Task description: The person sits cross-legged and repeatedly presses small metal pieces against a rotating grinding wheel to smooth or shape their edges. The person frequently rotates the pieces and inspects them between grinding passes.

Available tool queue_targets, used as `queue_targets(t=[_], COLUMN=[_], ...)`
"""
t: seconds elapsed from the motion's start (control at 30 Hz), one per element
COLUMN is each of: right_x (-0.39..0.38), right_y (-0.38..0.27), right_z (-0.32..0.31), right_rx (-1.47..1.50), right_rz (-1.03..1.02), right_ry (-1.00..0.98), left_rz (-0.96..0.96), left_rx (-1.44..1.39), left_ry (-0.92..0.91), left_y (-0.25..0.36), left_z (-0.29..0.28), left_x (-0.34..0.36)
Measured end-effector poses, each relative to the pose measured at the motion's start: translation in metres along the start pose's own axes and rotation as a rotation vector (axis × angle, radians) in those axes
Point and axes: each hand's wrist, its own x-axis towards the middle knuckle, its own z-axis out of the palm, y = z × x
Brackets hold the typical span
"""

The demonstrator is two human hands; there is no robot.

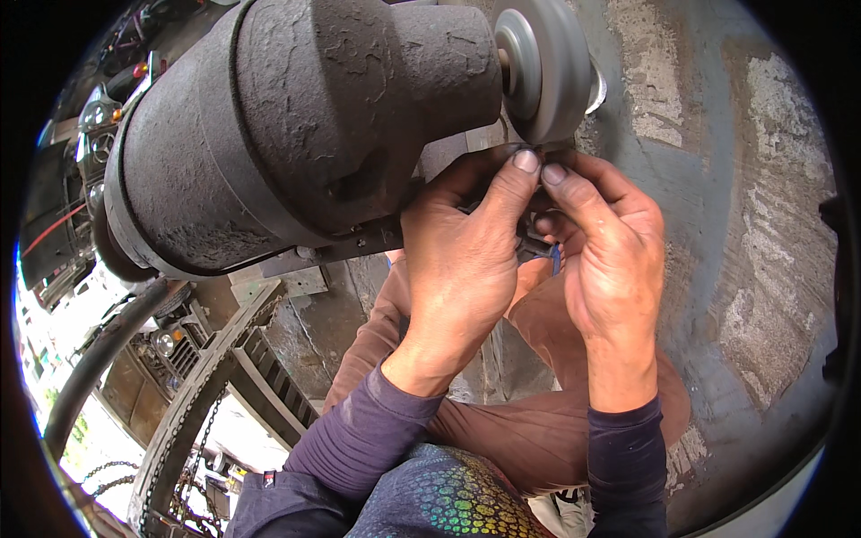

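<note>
My left hand (466, 260) and my right hand (610, 251) are pressed together just under a grey grinding wheel (543, 67) of a large dark bench grinder (287, 134). Both hands pinch a small dark metal piece (531, 240) between thumbs and fingers, its top end held up against the wheel's lower rim. Most of the piece is hidden by my fingers. A bit of blue shows beside it at my right palm. Purple sleeves cover both forearms.
A worn grey concrete floor (717, 224) lies to the right and below. My brown trouser legs (529, 430) are under the hands. At the left are a metal stand, a chain (184, 430), a dark hose (99, 359) and parked vehicles.
</note>
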Motion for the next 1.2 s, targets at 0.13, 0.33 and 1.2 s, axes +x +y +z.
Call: queue_targets(t=[0.13,0.33,1.2], right_x=[0.0,0.002,-0.023], right_y=[0.001,0.002,-0.017], right_z=[0.003,0.004,-0.018], right_rx=[0.012,-0.018,-0.265], right_rz=[-0.003,-0.001,0.109], right_ry=[0.005,0.008,-0.256], left_rz=[-0.016,-0.037,0.017], left_rx=[-0.02,-0.048,0.446], left_ry=[0.011,0.013,-0.223], left_y=[-0.001,-0.002,0.014], left_z=[0.0,-0.002,-0.049], left_x=[0.001,0.0,-0.012])
